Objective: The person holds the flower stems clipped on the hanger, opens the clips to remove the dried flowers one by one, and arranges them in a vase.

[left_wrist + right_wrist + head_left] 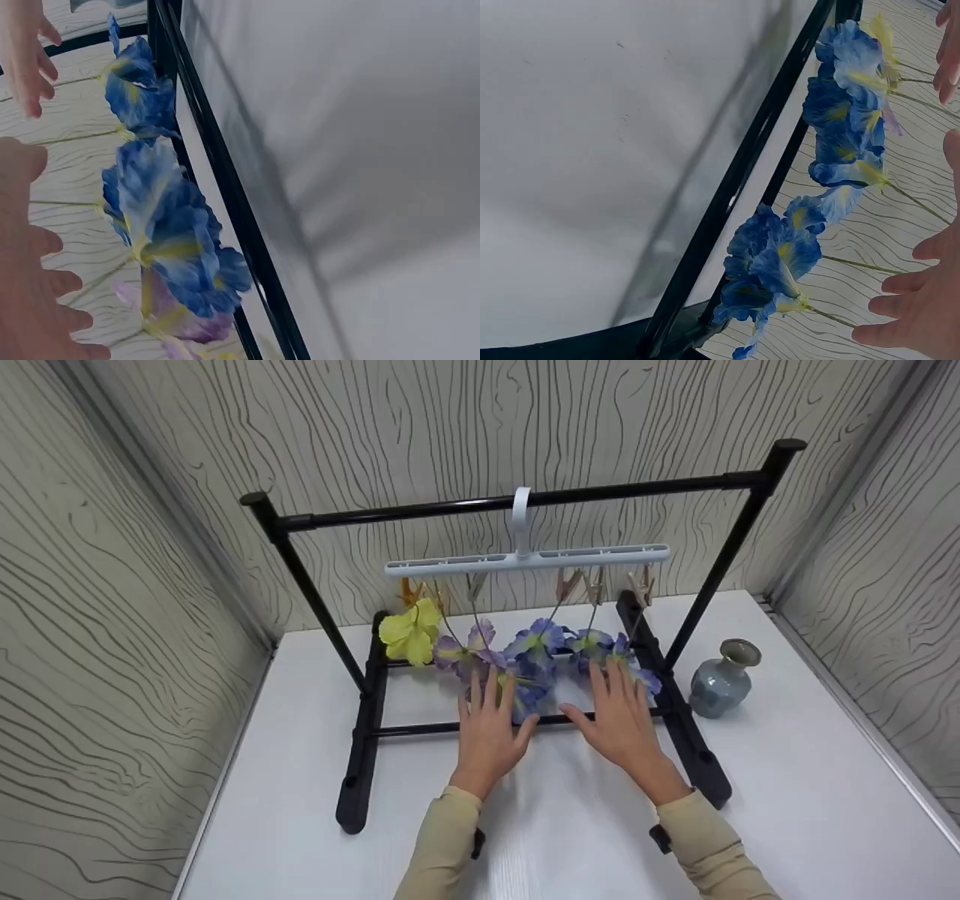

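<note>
Artificial flowers hang upside down by their stems from clothespins [568,585] on a pale hanger [592,558]. At the left is a yellow flower [411,634]. Beside it hangs a purple flower [450,651], then several blue flowers [534,639] toward the right. My left hand [486,739], fingers straight and spread, is in front of the middle blossoms and overlaps them in the head view. Likewise spread, my right hand [624,727] is before the right-hand blue flowers [769,262]. In the wrist views, both hands hold nothing, with fingers near the stems.
A black rack [442,514] carries the hanger on its top bar, with feet and low crossbars on the white table [300,780]. To its right stands a small grey-blue vase [718,690]. Wood-patterned panels [337,427] enclose the back and sides.
</note>
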Available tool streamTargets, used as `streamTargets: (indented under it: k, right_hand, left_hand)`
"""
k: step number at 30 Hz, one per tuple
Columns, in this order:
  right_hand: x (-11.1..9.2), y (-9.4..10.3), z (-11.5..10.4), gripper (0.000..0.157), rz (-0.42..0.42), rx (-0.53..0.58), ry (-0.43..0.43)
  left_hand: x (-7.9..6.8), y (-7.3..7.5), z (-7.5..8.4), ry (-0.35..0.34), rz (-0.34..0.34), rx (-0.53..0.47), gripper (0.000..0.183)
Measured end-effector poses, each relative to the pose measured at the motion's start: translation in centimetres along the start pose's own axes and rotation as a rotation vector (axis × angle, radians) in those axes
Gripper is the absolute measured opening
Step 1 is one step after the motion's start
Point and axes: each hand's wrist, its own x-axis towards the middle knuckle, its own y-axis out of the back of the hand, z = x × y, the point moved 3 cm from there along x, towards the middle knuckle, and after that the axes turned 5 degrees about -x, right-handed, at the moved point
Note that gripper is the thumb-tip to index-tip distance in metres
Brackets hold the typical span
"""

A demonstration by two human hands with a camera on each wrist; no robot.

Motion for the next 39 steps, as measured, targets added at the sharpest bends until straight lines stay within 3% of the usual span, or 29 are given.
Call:
streamTargets:
  k: [5, 10, 15, 23, 30, 39]
  right_hand:
    - [0.7, 1.9, 1.0, 0.064, 0.126, 0.09, -0.028]
    - [2.3, 5.0, 3.0, 0.041, 0.25, 0.335, -0.138]
    - [4.9, 8.5, 4.2, 0.03, 0.323, 0.524, -0.252]
    - [8.0, 11.7, 4.4, 0.038, 0.224, 0.862, -0.345]
    - [8.7, 11.6, 4.5, 0.042, 0.073, 0.942, -0.355]
    - [8.5, 11.8, 4.7, 0.043, -0.002, 1.032, -0.362]
  left_hand:
    - [0.7, -0.6, 2.3, -0.068, 0.094, -0.013, 0.058]
    - [1.5, -1.5, 4.6, -0.148, 0.186, -0.138, 0.037]
    - [2.8, -1.8, 6.7, -0.183, 0.172, -0.267, 0.031]
    - [5.6, -2.4, 9.7, -0.19, 0.031, -0.403, 0.041]
    - [7.8, -2.6, 11.0, -0.07, -0.089, -0.543, 0.049]
    - [8.5, -3.7, 12.0, -0.008, -0.029, -0.726, 0.046]
